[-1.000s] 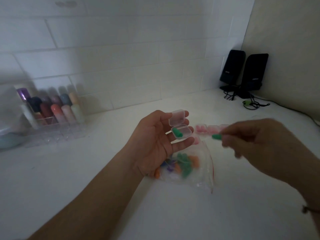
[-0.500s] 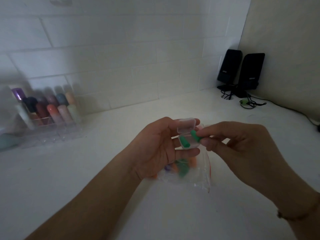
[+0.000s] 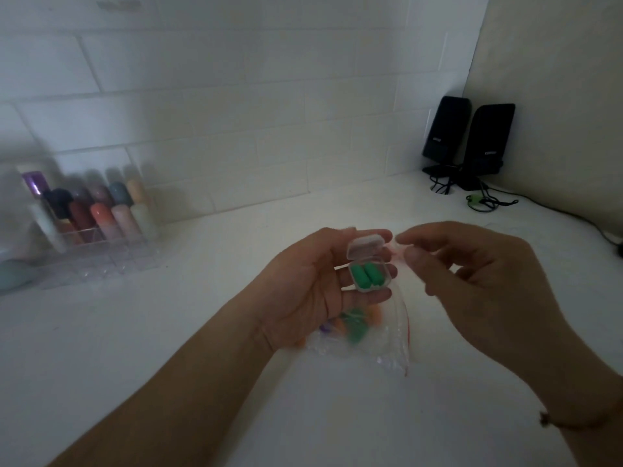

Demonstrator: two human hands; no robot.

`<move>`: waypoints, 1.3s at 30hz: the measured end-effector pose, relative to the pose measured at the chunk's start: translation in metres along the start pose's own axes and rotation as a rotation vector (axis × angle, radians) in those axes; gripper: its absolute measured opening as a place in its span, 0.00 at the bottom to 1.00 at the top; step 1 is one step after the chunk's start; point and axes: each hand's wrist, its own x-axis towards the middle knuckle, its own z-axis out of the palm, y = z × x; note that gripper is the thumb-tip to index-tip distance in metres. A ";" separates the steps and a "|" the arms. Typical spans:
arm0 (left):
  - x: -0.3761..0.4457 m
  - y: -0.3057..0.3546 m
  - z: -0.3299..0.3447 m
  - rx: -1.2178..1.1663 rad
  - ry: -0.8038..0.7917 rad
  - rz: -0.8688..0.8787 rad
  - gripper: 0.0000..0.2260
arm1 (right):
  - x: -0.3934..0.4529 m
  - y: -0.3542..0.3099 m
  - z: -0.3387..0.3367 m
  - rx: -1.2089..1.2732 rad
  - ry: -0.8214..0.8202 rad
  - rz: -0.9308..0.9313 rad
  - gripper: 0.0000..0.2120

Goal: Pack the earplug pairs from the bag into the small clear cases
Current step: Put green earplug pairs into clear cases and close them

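Head view gave us, at far left on the white tabletop (image 3: 168, 332), a clear organiser (image 3: 97, 251) holding blurred coloured tubes (image 3: 101, 210). Moving right, our left hand (image 3: 303, 291) lay palm-up, its fingers (image 3: 367, 294) curled under a small clear case (image 3: 369, 269) and holding it above the tabletop. The case's hinged lid (image 3: 365, 248) stood open, and two green earplugs (image 3: 366, 276) lay side by side inside. Below that hand, the clear zip bag (image 3: 371, 338) rested on the tabletop with green, orange and purple earplugs (image 3: 354, 332) in it. Our right hand (image 3: 478, 284) hovered just beside the case, its fingers (image 3: 418, 261) loosely curled and gripping nothing. Two black speakers (image 3: 468, 139) stood in the far right corner, cables (image 3: 485, 200) trailing beside them.
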 end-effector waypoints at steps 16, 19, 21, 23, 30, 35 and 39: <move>-0.004 -0.008 0.009 0.683 0.010 0.435 0.33 | 0.002 0.010 0.006 0.081 -0.053 0.154 0.03; -0.002 -0.009 0.009 0.766 0.130 0.553 0.21 | 0.006 0.013 0.001 0.120 -0.011 0.211 0.06; -0.001 -0.010 0.005 0.909 0.233 0.620 0.15 | 0.009 0.021 -0.004 0.136 0.045 0.285 0.09; 0.001 -0.010 -0.003 1.148 0.380 0.621 0.11 | 0.013 0.034 -0.008 0.074 0.097 0.359 0.10; 0.005 -0.019 -0.013 1.617 0.379 0.319 0.18 | 0.008 0.071 0.012 -0.400 -0.141 0.480 0.13; 0.005 -0.019 -0.009 1.595 0.302 0.304 0.24 | 0.008 0.079 0.017 -0.474 -0.169 0.480 0.18; 0.007 -0.021 -0.011 1.620 0.254 0.320 0.22 | 0.009 0.080 0.013 -0.441 -0.151 0.435 0.11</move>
